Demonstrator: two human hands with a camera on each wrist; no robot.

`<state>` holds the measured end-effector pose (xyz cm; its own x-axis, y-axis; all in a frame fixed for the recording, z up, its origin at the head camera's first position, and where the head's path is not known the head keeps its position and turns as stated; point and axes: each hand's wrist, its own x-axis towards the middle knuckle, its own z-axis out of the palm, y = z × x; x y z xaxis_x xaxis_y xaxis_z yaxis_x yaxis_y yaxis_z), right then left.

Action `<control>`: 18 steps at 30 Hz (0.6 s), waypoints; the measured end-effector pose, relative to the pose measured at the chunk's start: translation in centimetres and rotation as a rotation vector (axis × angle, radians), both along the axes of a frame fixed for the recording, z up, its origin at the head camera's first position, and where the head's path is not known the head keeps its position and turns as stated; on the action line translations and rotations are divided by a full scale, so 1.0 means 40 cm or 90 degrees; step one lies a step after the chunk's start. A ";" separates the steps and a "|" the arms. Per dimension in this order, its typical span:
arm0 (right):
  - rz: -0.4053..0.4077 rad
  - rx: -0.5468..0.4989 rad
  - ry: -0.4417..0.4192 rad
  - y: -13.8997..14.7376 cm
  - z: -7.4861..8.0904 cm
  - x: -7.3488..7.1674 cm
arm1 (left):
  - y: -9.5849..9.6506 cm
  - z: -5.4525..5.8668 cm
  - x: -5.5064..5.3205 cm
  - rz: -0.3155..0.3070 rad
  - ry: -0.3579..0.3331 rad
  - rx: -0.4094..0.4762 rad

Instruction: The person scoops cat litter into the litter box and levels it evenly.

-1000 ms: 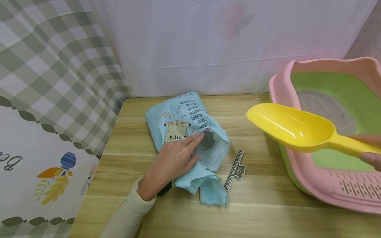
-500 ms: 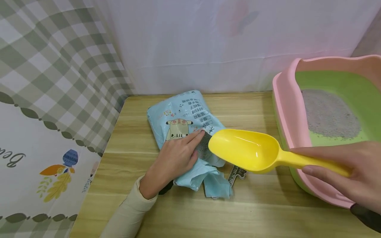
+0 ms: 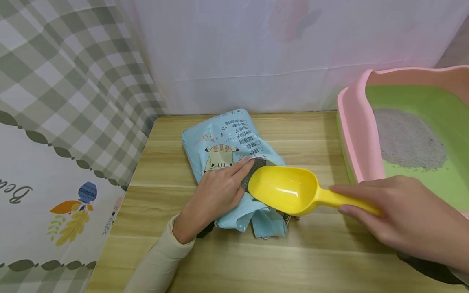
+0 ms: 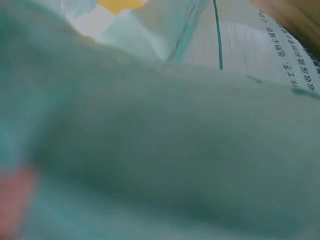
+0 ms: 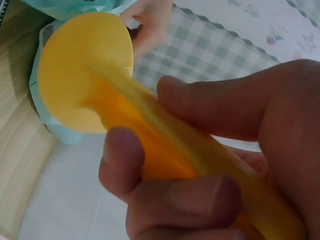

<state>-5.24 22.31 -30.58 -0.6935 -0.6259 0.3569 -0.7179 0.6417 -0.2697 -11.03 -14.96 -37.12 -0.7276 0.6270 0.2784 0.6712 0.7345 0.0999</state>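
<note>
A light-blue bag of cat litter (image 3: 229,132) lies on the table with its torn mouth facing right, dark grains (image 3: 258,162) showing inside. My left hand (image 3: 216,189) grips the bag at the mouth's edge; in the left wrist view the blue plastic (image 4: 165,140) fills most of the picture. By its handle, my right hand (image 3: 399,217) holds a yellow scoop (image 3: 283,189). The scoop's tip is at the bag's mouth and covers part of it. From the right wrist, fingers and thumb wrap the handle, and the scoop's back (image 5: 75,65) is turned to the camera.
A pink and green litter box (image 3: 360,134) stands at the right, with a patch of grey litter (image 3: 410,140) on its floor. A piano-keyboard clip (image 3: 286,218) lies mostly hidden behind scoop and bag. White cloth (image 3: 234,53) hangs behind the wooden table (image 3: 307,260).
My right hand has brought the scoop leftward from over the litter box to the bag's mouth. The left hand has stayed on the bag. The clip has become mostly covered.
</note>
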 end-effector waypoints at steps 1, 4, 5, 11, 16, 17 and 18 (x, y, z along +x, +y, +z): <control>-0.001 0.007 0.003 -0.009 -0.003 -0.003 | 0.000 0.000 0.000 0.000 0.000 -0.001; 0.002 0.034 0.004 -0.039 -0.005 -0.015 | 0.001 0.001 0.001 -0.006 0.007 -0.002; 0.004 0.044 -0.004 -0.050 -0.003 -0.019 | 0.000 0.000 0.002 -0.009 0.011 -0.001; -0.009 0.141 -0.050 -0.123 0.031 -0.045 | -0.003 -0.005 0.005 -0.019 0.039 0.004; -0.024 0.188 -0.077 -0.167 0.055 -0.063 | -0.003 -0.004 0.005 -0.025 0.040 0.012; -0.025 0.194 -0.081 -0.173 0.056 -0.066 | -0.002 -0.004 0.005 -0.027 0.039 0.014; -0.027 0.198 -0.088 -0.178 0.056 -0.069 | -0.002 -0.003 0.004 -0.028 0.039 0.015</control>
